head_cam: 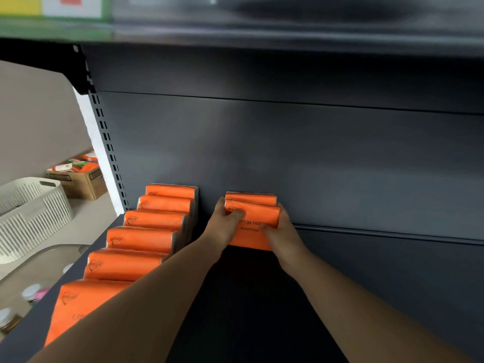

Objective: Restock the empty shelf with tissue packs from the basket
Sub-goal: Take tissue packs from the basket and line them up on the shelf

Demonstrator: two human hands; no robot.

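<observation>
The left hand (225, 218) and right hand (281, 233) hold one orange tissue pack (258, 233) upright on the dark shelf (262, 310), close to the back panel (288, 153). Each grip is closed on a side of the pack, with the thumb over the front face. The other fingers are hidden behind the pack. The printed text is partly covered by the thumbs.

A second pack (250, 198) stands directly behind, with only its top showing.

A row of six packs (146, 239) runs along the left side of the shelf. The left forearm overlaps the nearest ones.

The white basket (34, 208) stands left of the shelf, cut off by the frame edge, and its contents cannot be made out. A cardboard box (83, 180) lies beyond it. The upper shelf (262, 24) is blurred.
</observation>
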